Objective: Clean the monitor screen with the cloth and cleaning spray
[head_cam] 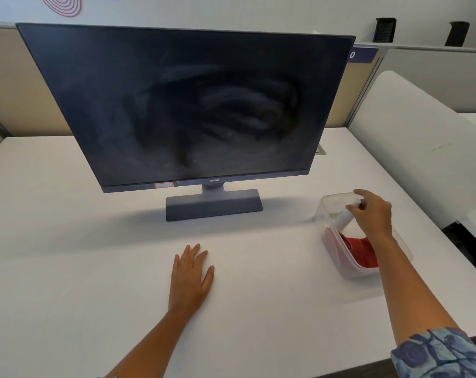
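A dark monitor [187, 105] with smeared streaks on its screen stands on a grey base in the middle of the white desk [68, 255]. To its right sits a clear plastic box [331, 236]. Inside it lie a red cloth [361, 249] and a white spray bottle [344, 218], which leans tilted. My right hand [373, 214] is over the box, fingers closed around the top of the bottle. My left hand [192, 274] rests flat on the desk in front of the monitor, fingers apart, holding nothing.
Beige partition panels [18, 91] rise behind the desk. A white chair back [411, 137] stands to the right, close to the desk's right edge. Two black objects [385, 30] sit on the far partition ledge.
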